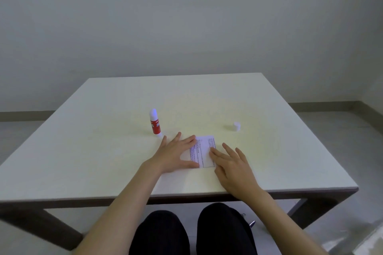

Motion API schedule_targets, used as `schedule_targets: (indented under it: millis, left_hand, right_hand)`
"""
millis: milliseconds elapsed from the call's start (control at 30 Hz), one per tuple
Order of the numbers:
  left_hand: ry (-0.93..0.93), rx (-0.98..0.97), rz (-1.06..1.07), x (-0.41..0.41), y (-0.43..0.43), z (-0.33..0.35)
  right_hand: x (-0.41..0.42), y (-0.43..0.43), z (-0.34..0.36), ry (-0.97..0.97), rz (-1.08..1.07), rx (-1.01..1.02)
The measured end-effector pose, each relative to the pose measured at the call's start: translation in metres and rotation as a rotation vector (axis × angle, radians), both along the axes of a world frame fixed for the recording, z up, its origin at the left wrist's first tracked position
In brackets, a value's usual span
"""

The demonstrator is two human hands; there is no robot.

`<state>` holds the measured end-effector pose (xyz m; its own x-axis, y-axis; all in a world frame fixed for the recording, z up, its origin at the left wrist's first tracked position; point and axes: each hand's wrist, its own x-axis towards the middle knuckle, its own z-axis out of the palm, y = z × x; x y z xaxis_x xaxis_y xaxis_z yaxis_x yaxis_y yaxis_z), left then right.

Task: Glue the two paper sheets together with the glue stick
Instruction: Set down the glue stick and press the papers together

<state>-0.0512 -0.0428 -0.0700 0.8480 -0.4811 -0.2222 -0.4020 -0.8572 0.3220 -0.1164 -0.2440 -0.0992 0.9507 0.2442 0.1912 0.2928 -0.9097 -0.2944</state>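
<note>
Head view shows us both bare hands flat on a small white printed paper sheet [202, 151] near the front of the pale square table [103, 141]. Our left hand [176, 154] lies open, fingers spread, over the sheet's left side; our right hand [232, 163] lies open with fingertips on its right edge. Neither hand grasps anything. We cannot tell whether one sheet or two lie there. A red glue stick with white tip [154, 123] stands uncapped just beyond the left hand; its white round cap [236, 126] sits apart, beyond the right hand.
</note>
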Motion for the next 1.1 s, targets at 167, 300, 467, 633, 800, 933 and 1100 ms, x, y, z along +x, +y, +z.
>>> schedule_targets:
  millis: [167, 300, 467, 633, 800, 933, 1100]
  left_hand:
    - [0.020, -0.058, -0.001, 0.001, 0.003, -0.007]
    - [0.038, -0.062, -0.015, 0.004, 0.003, -0.007]
    - [0.029, -0.035, -0.022, 0.007, 0.002, -0.008]
    - [0.036, -0.049, -0.017, 0.008, 0.003, -0.010]
    - [0.052, -0.029, -0.005, 0.009, 0.001, -0.008]
    - [0.052, -0.045, -0.011, 0.009, 0.004, -0.010]
    - [0.073, 0.018, -0.019, 0.007, 0.000, -0.004]
  right_hand:
    - [-0.018, 0.021, 0.020, 0.144, 0.190, -0.010]
    - [0.019, 0.016, 0.024, 0.291, 0.129, -0.092]
    - [0.040, 0.023, 0.020, 0.254, 0.029, -0.199]
    - [0.019, 0.024, 0.021, 0.286, 0.169, -0.173]
    - [0.047, 0.025, 0.020, 0.268, -0.009, -0.241]
    - [0.005, 0.044, 0.016, 0.230, 0.132, -0.176]
    - [0.041, 0.016, 0.018, 0.287, -0.045, -0.213]
